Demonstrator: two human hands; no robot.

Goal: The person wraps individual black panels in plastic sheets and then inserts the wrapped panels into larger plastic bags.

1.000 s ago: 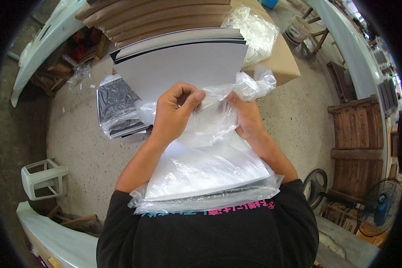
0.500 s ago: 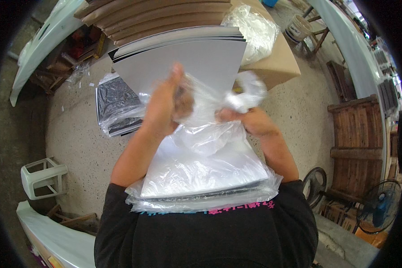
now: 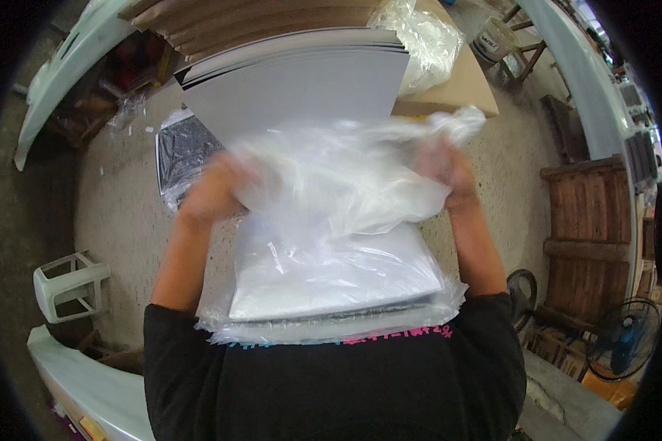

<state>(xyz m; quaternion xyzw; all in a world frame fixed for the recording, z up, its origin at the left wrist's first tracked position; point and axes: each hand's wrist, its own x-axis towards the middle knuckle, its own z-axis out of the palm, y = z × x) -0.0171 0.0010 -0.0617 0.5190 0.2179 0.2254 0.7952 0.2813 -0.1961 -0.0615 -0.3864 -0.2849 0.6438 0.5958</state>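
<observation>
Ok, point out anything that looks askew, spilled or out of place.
Small white scraps litter the floor at left, near loose crumpled plastic; they look like stray waste. No spill shows. The raised clear plastic is too blurred to check for damage.

Straight ahead is pretty much a no-go: loose plastic film (image 3: 346, 180) spans the gap between the left grip (image 3: 221, 184) and right grip (image 3: 445, 173), and behind it a stack of grey boards (image 3: 294, 92) walls things off. Brown cardboard (image 3: 272, 18) sits past that, with a crumpled plastic heap (image 3: 426, 51) toward the right. Beyond the left grip there's a dark wrapped bundle (image 3: 187, 147), so tight there too. The wrapped pack (image 3: 331, 275) blocks low centre. Best lanes are sideways: open floor (image 3: 132, 220) out to the pale stool (image 3: 70, 287) on the left, or to the slatted wood (image 3: 588, 213) on the right.
</observation>
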